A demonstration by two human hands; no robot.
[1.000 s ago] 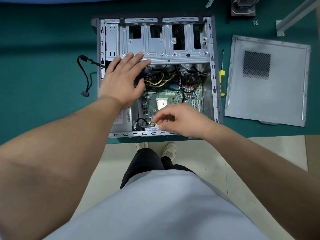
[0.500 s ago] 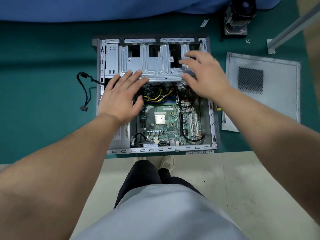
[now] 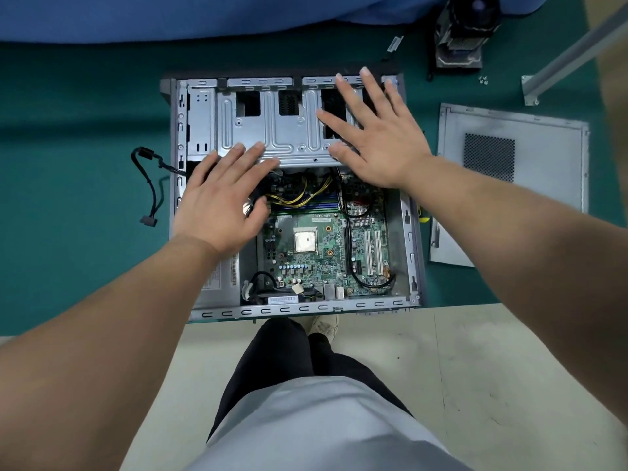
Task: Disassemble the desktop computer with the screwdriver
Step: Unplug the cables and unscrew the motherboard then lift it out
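The open computer case (image 3: pixel 409 239) lies at the table edge, circuit board bare. Left hand (image 3: pixel 217 202) and right hand (image 3: pixel 377 137) lie flat on the metal drive cage (image 3: pixel 272 130), fingers straight, holding nothing (screwdriver mostly hidden). The step seems to be freeing this cage; next it needs a grip on it

The right forearm hides nearly all of the yellow-handled screwdriver (image 3: pixel 423 217); the cooler (image 3: pixel 465 35) is cut off at the top edge.

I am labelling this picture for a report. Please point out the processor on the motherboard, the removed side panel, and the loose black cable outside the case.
processor (image 3: pixel 304 241): head view, centre of its silver top.
side panel (image 3: pixel 540 185): head view, bare metal below its mesh vent.
black cable (image 3: pixel 148 185): head view, middle of its curve on the green mat.
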